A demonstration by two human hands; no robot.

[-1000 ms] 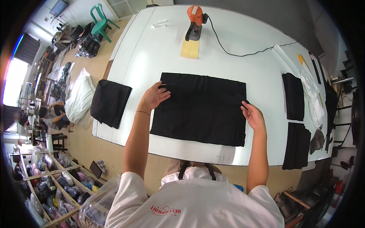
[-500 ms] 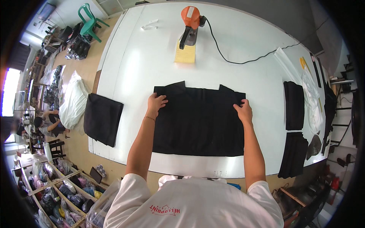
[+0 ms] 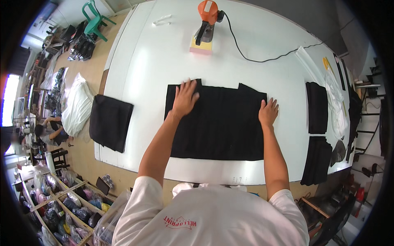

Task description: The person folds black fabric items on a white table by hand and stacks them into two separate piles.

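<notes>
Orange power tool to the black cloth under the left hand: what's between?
In the head view, the exposed part of a yellow pad, then bare white tabletop up to the black cloth.

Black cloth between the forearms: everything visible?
The black cloth looks matte and lies flat on the white table. Its far edge has a wide notch between two projecting points; the near edge runs nearly straight. The left hand spreads over its far-left part, the right hand at its right edge.

Left hand point(image 3: 185, 99) flattened inward over the black cloth point(image 3: 217, 127); right hand point(image 3: 268, 112) opened its pinch at the edge.
</notes>
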